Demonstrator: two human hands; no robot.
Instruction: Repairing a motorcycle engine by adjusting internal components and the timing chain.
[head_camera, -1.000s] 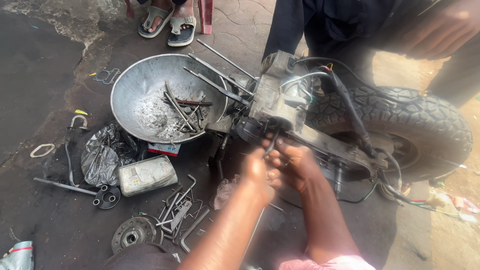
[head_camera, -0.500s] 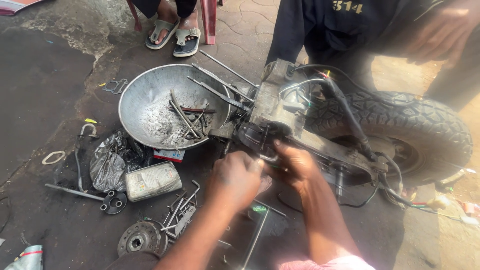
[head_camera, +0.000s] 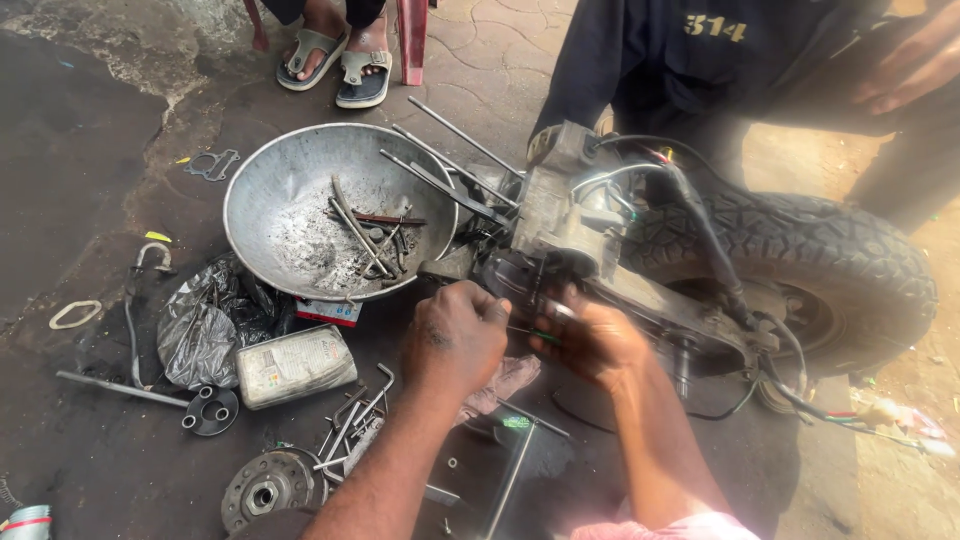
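Note:
A greasy scooter engine block (head_camera: 565, 215) lies on the ground, joined to a knobby rear tyre (head_camera: 830, 255). My left hand (head_camera: 455, 335) is closed in a fist at the lower left edge of the engine; what it grips is hidden. Blurred by motion, my right hand (head_camera: 590, 340) presses against the engine's underside with a thin metal tool (head_camera: 555, 310) showing between its fingers. Long studs (head_camera: 455, 165) stick out of the engine over a metal bowl (head_camera: 270, 190).
The bowl holds bolts and rods (head_camera: 365, 235). On the ground lie a black plastic bag (head_camera: 205, 320), a flat oil can (head_camera: 295, 365), loose wrenches (head_camera: 355, 420), a clutch disc (head_camera: 270, 487) and a T-handle tool (head_camera: 515, 470). Another person crouches behind the engine (head_camera: 700, 60); sandalled feet (head_camera: 335, 55) stand beyond.
The view has shifted so the bowl and engine sit more to the right. My left hand moved up to the engine's lower edge and closed; my right hand stays at the engine.

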